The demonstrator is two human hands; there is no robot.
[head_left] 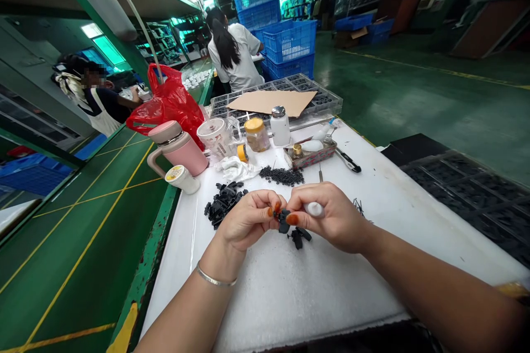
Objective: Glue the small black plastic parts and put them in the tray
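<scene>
Steadying of sm. black part point(284, 223) is done above table point(331, 298) by pinch of L hand point(250, 218) & R hand point(333, 215), prob. for accuracy; white-handled tool point(314, 209) is gripped in R hand, prob. for ready access.

The left forearm point(192, 300) slants up and inward; the right forearm point(426, 273) lies flatter, angled in from the side. The left hand point(248, 218) and right hand point(335, 215) nearly meet, both pinching.
</scene>
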